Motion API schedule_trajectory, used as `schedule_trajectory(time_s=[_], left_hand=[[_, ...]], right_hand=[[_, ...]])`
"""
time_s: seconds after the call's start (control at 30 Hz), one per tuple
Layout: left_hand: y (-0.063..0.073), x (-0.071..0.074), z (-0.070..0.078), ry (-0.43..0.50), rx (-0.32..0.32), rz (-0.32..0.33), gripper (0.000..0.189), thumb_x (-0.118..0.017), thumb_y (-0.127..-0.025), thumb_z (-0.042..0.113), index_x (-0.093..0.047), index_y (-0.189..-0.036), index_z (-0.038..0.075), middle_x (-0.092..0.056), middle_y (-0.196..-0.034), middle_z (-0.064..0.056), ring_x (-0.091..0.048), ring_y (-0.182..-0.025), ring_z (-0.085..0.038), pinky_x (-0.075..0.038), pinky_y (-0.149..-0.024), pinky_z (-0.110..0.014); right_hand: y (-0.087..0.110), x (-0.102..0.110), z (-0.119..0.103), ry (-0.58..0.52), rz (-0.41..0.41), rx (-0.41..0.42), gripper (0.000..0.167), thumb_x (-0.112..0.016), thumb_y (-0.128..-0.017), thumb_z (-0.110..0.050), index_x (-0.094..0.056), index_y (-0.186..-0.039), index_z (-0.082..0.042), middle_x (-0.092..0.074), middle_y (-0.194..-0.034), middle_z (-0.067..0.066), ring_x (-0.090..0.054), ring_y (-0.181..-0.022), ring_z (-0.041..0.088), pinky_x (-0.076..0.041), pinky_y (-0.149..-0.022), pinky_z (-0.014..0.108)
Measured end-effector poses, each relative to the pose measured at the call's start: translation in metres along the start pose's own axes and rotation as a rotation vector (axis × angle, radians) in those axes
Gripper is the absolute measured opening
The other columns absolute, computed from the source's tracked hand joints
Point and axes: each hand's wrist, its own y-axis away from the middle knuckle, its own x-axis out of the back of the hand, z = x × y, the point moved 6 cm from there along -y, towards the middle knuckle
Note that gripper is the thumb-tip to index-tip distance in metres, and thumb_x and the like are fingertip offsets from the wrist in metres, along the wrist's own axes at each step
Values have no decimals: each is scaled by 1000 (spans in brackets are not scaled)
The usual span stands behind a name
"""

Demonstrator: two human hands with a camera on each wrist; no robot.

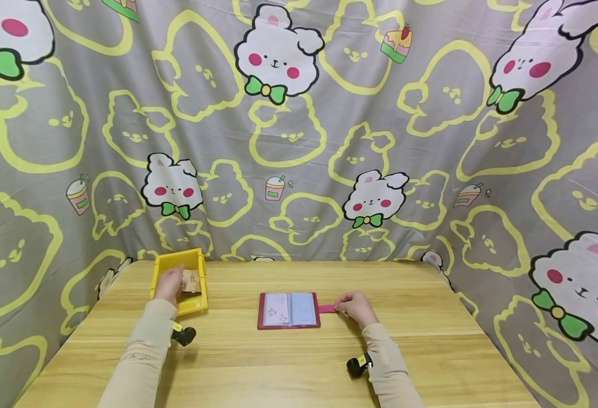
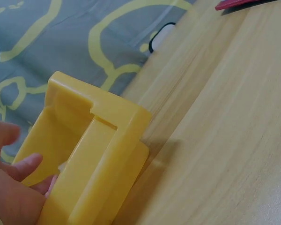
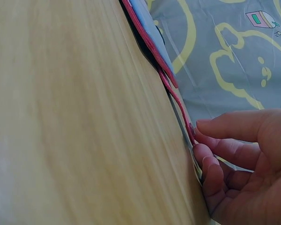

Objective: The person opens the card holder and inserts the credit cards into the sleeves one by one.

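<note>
A small red card holder (image 1: 289, 326) lies opened flat on the table, with clear sleeves over a patterned left page and a pale blue right page. My right hand (image 1: 357, 308) pinches the end of its pink-red strap (image 1: 326, 309) between thumb and fingers; the right wrist view shows the strap (image 3: 179, 101) running to the fingertips. My left hand (image 1: 170, 284) reaches into a yellow plastic bin (image 1: 204, 286), beside a light brown printed item (image 1: 191, 281). The bin's wall (image 2: 96, 161) hides some left fingertips, so a hold on anything there is unclear.
The wooden table (image 1: 237, 368) ends at a grey cartoon-print curtain (image 1: 299, 147) that hangs behind it and on both sides. The bin stands near the table's back left corner. A small black camera (image 1: 183, 336) is strapped at my left wrist, another camera (image 1: 357, 365) at my right.
</note>
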Motion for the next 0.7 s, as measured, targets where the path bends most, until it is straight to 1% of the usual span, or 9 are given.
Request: schedule_trajectory(time_s=[0.07, 0.13, 0.17, 0.23, 0.3, 0.4, 0.53, 0.63, 0.7], left_hand=[[-3, -1, -2, -21, -18, 7, 42, -41, -102, 24, -48, -132, -4, -57, -114, -19, -41, -58, -7, -41, -60, -25], [-5, -2, -4, -54, -32, 16, 53, -45, -98, 13, -34, -146, -7, -42, -140, -26, -44, -60, -6, -43, -59, -24], [-6, -2, -5, -66, -34, 25, 54, -48, -94, 7, -35, -146, -6, -41, -143, -28, -43, -59, -8, -42, -57, -24], [-8, -2, -7, -94, -38, 50, 59, -50, -88, -1, -37, -145, -5, -43, -141, -30, -48, -65, -14, -43, -56, -25], [-7, -2, -6, -134, -50, 76, 62, -52, -83, -6, -40, -143, -6, -44, -138, -32, -54, -81, -25, -45, -59, -25], [-5, -1, -4, -195, -78, 111, 62, -51, -78, -10, -43, -140, -8, -45, -135, -34, -49, -101, -35, -45, -62, -24], [1, -1, 3, -342, -126, 143, 57, -45, -78, -7, -47, -135, -11, -46, -136, -34, -47, -113, -46, -51, -81, -41], [7, 0, 8, -444, -145, 162, 53, -42, -81, -2, -48, -133, -12, -48, -135, -34, -45, -122, -50, -42, -101, -54], [9, 0, 9, -466, -141, 166, 52, -45, -83, 1, -47, -133, -13, -48, -135, -34, -44, -123, -50, -41, -103, -55]], right_hand=[[0, 0, 1, -4, 2, -6, 5, -70, -82, -2, -71, -84, 2, -65, -78, 7, -47, -65, 14, -39, -58, 24], [0, -1, 2, -3, 1, -7, 5, -70, -82, -3, -71, -84, 2, -64, -77, 6, -47, -63, 13, -39, -57, 24], [-1, -1, 2, -6, 0, -11, 5, -70, -82, -3, -72, -84, 2, -64, -76, 5, -46, -62, 13, -39, -57, 24], [0, -2, 2, -2, -4, -6, 5, -70, -82, -3, -72, -84, 2, -65, -76, 6, -47, -62, 13, -39, -57, 25], [0, -2, 2, -3, -7, -3, 5, -70, -82, -3, -72, -85, 2, -66, -78, 7, -47, -63, 14, -39, -57, 25], [1, -2, 1, -7, -10, 0, 5, -70, -82, -2, -72, -85, 2, -66, -81, 8, -48, -65, 14, -40, -58, 25], [1, -2, 0, -10, -8, 0, 6, -69, -83, -2, -72, -85, 2, -66, -81, 8, -47, -64, 14, -40, -58, 25], [1, -2, 1, -9, -6, 2, 6, -70, -82, -2, -71, -85, 2, -66, -80, 7, -47, -63, 14, -39, -57, 25], [0, -2, 2, -12, -6, 5, 6, -70, -82, -3, -71, -85, 2, -65, -79, 7, -47, -62, 14, -39, -57, 25]])
